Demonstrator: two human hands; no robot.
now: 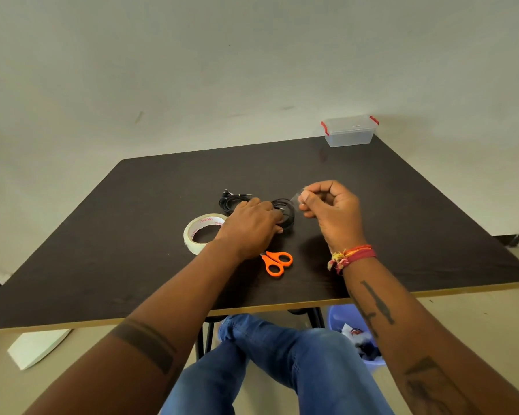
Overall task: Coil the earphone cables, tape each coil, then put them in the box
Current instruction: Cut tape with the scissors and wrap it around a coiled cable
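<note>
The box [349, 131] stands lidded at the table's [132, 265] far right corner, with bare tabletop between it and the coils [285, 212]. Near the front, the tape roll [203, 232] (left) and scissors [276, 262] crowd the hands' approach, leaving wide bare surface on either side.

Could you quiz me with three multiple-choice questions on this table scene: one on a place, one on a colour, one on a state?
1. Where does the clear box stand?
A. far right corner of the table
B. beside the scissors
C. on the floor

2. What colour are the scissors' handles?
A. blue
B. orange
C. green

3. What is the right hand doing?
A. lying flat
B. gripping the scissors
C. pinching a small clear piece of tape

Answers:
1 A, it sits at the far corner by the wall.
2 B, both loops are orange.
3 C, the fingertips hold the piece above the cable coil, which the left hand touches.
</note>
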